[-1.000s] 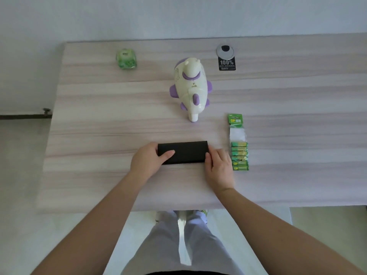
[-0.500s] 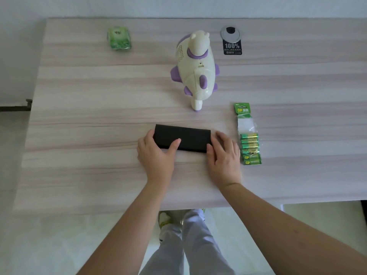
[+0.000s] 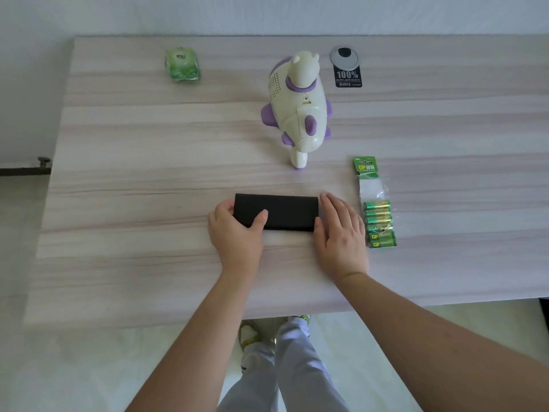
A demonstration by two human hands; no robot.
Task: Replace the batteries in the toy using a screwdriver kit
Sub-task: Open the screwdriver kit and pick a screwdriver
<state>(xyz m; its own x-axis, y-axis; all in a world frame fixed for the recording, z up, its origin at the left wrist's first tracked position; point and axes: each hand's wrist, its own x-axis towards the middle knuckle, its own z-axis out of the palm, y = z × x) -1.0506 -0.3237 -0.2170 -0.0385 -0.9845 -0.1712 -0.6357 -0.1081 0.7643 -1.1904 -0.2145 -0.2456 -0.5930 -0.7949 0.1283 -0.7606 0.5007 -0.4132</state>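
From the head view, the left hand (image 3: 234, 230) grips the left end of the closed black screwdriver kit (image 3: 277, 214), thumb on top; the right hand (image 3: 341, 233) rests with nearly straight fingers against its right end. Opening the case looks like the step in hand; next, likely sliding or lifting it open. The kit lies lengthwise left-to-right near the table's (image 3: 148, 173) front. The toy (image 3: 300, 114) lies behind, head pointing away; batteries (image 3: 378, 221) sit right.

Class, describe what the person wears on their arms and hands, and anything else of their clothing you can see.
Both forearms are bare: no sleeves, watch, rings or gloves show on the left hand or right hand. Below the table edge, light grey trousers and pale shoes with yellow-green trim are visible.
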